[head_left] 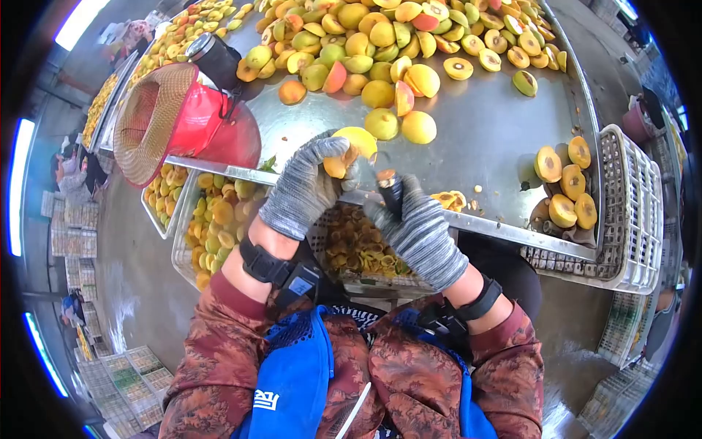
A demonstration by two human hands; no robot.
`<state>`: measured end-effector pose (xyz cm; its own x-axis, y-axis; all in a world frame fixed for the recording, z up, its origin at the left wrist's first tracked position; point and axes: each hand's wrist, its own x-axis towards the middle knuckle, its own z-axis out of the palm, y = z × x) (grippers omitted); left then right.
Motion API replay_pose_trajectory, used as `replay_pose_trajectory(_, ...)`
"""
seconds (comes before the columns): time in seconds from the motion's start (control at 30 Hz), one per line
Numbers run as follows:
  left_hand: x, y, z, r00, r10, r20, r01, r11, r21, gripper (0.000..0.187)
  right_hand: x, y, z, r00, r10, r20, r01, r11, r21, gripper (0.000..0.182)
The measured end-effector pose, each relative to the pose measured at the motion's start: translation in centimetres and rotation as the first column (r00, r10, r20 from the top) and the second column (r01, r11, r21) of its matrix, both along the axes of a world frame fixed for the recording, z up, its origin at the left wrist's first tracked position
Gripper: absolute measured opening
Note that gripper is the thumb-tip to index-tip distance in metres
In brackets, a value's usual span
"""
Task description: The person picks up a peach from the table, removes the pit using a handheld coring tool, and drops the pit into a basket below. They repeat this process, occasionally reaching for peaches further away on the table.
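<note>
My left hand [311, 183], in a grey knitted glove, grips a yellow fruit [356, 142] at the metal table's front edge. My right hand [417, 227], gloved alike, is closed around the black handle of a tool [391, 192], just right of the fruit. The tool's working end is too small to make out. Whole and halved fruits [365, 36] are heaped at the back of the table [482, 139]. Several halves [572, 175] lie cut side up at the right corner. Below my hands, a crate holds scraps [358, 245].
A straw hat [150, 124] with red cloth and a black bottle [213, 60] are at the table's left. Crates of fruit [219, 219] stand below it. An empty white crate [635, 212] adjoins the right edge. People [73, 172] are at the far left.
</note>
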<state>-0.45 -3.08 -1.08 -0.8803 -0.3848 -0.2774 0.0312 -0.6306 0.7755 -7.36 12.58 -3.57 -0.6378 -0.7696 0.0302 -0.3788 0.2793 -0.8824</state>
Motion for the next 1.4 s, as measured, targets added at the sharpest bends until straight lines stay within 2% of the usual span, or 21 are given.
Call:
replay_pose_trajectory(0.07, 0.6, -0.1, -0.8, 0.993, -0.083, -0.088, 0.101, 0.971, 0.216, 0.030, -0.5, 0.1, -0.2, 0.999, -0.014, 0.043, 0.015, 0.999, -0.036, 0.040)
replay_pose_trajectory(0.1, 0.7, 0.0, -0.9, 0.993, -0.080, -0.090, 0.098, 0.972, 0.215, 0.030, -0.7, 0.2, -0.2, 0.995, -0.032, 0.092, 0.039, 0.997, -0.071, 0.041)
replay_pose_trajectory(0.2, 0.7, 1.2, -0.6, 0.983, -0.019, -0.183, 0.098, 0.893, 0.438, 0.035, -0.8, 0.5, -0.3, 0.967, -0.048, 0.252, 0.100, 0.975, -0.196, 0.043)
replay_pose_trajectory(0.27, 0.9, 1.7, -0.4, 0.977, -0.031, -0.213, 0.130, 0.873, 0.469, 0.036, -0.8, 0.8, 0.3, 0.929, -0.050, 0.368, 0.141, 0.964, -0.225, 0.043)
replay_pose_trajectory(0.43, 1.8, 2.6, -0.1, 0.942, -0.093, -0.321, 0.253, 0.826, 0.504, 0.037, -1.1, 1.4, 1.2, 0.898, -0.031, 0.439, 0.134, 0.969, -0.206, 0.038)
replay_pose_trajectory(0.57, 3.7, 3.7, 0.9, 0.989, -0.089, -0.116, 0.130, 0.897, 0.422, 0.043, -1.5, 1.7, 1.4, 0.821, -0.017, 0.570, 0.245, 0.913, -0.325, 0.035)
replay_pose_trajectory(0.63, 5.2, 4.1, 1.4, 0.935, -0.216, 0.280, 0.189, 0.975, 0.121, 0.039, -2.0, 2.0, 1.1, 0.828, -0.021, 0.560, 0.259, 0.901, -0.349, 0.034)
replay_pose_trajectory(0.67, 6.1, 4.3, 0.4, 0.908, -0.255, 0.334, 0.220, 0.966, 0.138, 0.034, -2.1, 2.1, 1.6, 0.869, -0.080, 0.488, 0.258, 0.914, -0.311, 0.034)
replay_pose_trajectory(0.7, 6.6, 4.5, -0.7, 0.903, -0.262, 0.341, 0.220, 0.963, 0.158, 0.034, -2.1, 2.1, 2.2, 0.803, -0.049, 0.594, 0.287, 0.905, -0.315, 0.034)
replay_pose_trajectory(0.77, 7.3, 4.7, -3.2, 0.763, -0.365, 0.534, 0.202, 0.919, 0.340, 0.030, -2.4, 2.0, 1.8, 0.864, -0.107, 0.491, 0.307, 0.887, -0.347, 0.033)
replay_pose_trajectory(0.8, 7.5, 4.1, -5.1, 0.839, -0.426, 0.338, 0.210, 0.827, 0.522, 0.027, -2.4, 2.2, 2.0, 0.865, -0.111, 0.489, 0.307, 0.888, -0.343, 0.033)
replay_pose_trajectory(0.83, 7.4, 3.6, -6.6, 0.840, -0.428, 0.334, 0.213, 0.826, 0.522, 0.027, -2.4, 2.4, 2.3, 0.834, -0.101, 0.543, 0.306, 0.903, -0.301, 0.034)
replay_pose_trajectory(0.9, 6.0, 3.0, -7.4, 0.911, -0.093, 0.401, -0.055, 0.938, 0.342, 0.032, -2.6, 2.5, 2.6, 0.800, -0.094, 0.593, 0.301, 0.918, -0.260, 0.036)
replay_pose_trajectory(0.97, 6.9, 1.6, -9.2, 0.882, -0.071, 0.466, -0.128, 0.916, 0.381, 0.037, -2.9, 2.7, 2.5, 0.801, -0.123, 0.585, 0.340, 0.899, -0.277, 0.034)
replay_pose_trajectory(1.03, 7.7, 1.9, -8.8, 0.726, -0.112, 0.679, -0.088, 0.963, 0.253, 0.039, -3.0, 3.0, 2.9, 0.796, -0.118, 0.594, 0.345, 0.894, -0.285, 0.031)
replay_pose_trajectory(1.07, 8.0, 2.4, -6.9, 0.728, -0.185, 0.660, 0.075, 0.979, 0.192, 0.039, -3.2, 3.1, 3.0, 0.793, -0.102, 0.600, 0.354, 0.880, -0.318, 0.031)
replay_pose_trajectory(1.1, 8.0, 2.2, -5.5, 0.724, -0.187, 0.663, 0.075, 0.978, 0.194, 0.039, -3.3, 3.1, 3.1, 0.791, -0.084, 0.606, 0.361, 0.864, -0.352, 0.031)
replay_pose_trajectory(1.17, 7.7, 1.7, -2.8, 0.829, -0.366, 0.423, 0.371, 0.926, 0.074, 0.038, -3.2, 3.3, 3.6, 0.766, -0.117, 0.633, 0.390, 0.866, -0.312, 0.031)
replay_pose_trajectory(1.23, 5.6, 1.2, 0.6, 0.924, -0.191, 0.331, 0.274, 0.935, -0.226, 0.033, -3.5, 3.5, 3.6, 0.740, -0.117, 0.662, 0.416, 0.853, -0.315, 0.031)
replay_pose_trajectory(1.3, 2.4, -0.2, 2.7, 0.964, -0.043, 0.264, 0.183, 0.826, -0.534, 0.030, -3.7, 3.8, 3.4, 0.737, -0.094, 0.670, 0.407, 0.852, -0.329, 0.032)
replay_pose_trajectory(1.4, -3.1, -3.2, 2.2, 0.959, -0.020, 0.283, 0.239, 0.592, -0.770, 0.039, -4.0, 4.0, 3.3, 0.720, -0.061, 0.692, 0.440, 0.810, -0.387, 0.032)
